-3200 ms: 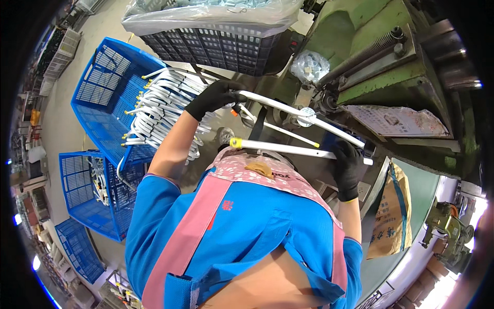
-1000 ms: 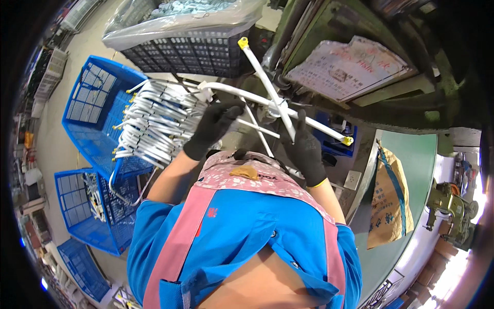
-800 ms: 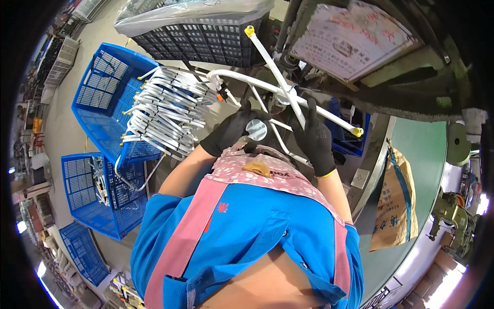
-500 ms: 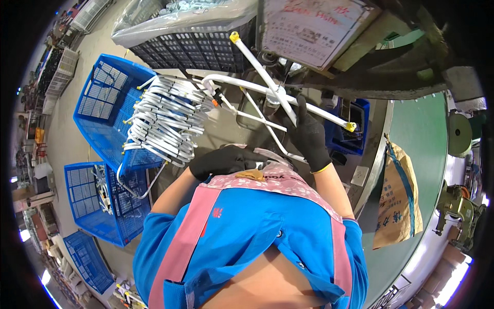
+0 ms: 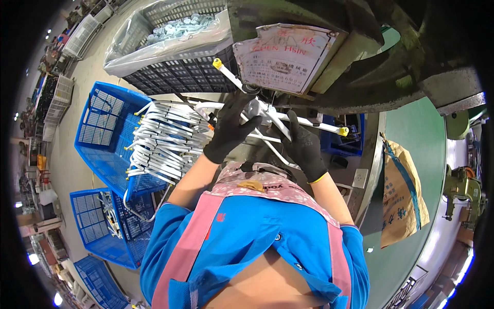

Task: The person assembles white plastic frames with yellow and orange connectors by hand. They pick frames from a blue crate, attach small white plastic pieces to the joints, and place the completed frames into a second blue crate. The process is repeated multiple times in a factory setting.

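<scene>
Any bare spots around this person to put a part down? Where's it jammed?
Bare: the green surface between the brown sack and the dark machine; also the floor strip left of the upper blue crate. Jammed: beneath the machine, crossed white tubes occupy the gap between left hand and right hand.

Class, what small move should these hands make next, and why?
Perhaps nudge the small grey piece into line with the crossed white tubes: the left hand is at it, beside the crossing, and the right hand is at one tube's end.
</scene>
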A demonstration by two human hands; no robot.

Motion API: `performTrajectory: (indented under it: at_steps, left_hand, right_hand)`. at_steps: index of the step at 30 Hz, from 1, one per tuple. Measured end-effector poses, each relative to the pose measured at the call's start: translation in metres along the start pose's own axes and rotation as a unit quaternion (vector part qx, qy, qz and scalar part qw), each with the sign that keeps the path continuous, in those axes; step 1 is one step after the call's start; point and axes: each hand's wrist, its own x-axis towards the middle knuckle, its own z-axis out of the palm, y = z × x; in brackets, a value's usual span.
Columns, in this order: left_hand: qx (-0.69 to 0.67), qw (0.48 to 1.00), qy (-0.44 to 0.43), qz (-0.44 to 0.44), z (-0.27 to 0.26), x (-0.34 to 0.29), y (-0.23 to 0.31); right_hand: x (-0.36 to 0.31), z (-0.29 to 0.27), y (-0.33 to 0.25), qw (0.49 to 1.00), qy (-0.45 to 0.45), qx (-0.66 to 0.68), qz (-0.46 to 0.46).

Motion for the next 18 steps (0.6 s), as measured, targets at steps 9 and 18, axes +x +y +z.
performTrajectory:
  at_steps: [9, 18]
  left_hand:
    - [0.075, 0.983, -0.101, 0.136, 0.020, 0.022, -0.014]
    - [0.145, 0.958, -0.192, 0.156, 0.019, 0.023, -0.042]
  right_hand:
    - [-0.003, -0.005, -0.003, 0.992, -0.042, -0.111, 0.032]
    - [0.002, -0.018, -0.028, 0.965, 0.018, -0.243, 0.101]
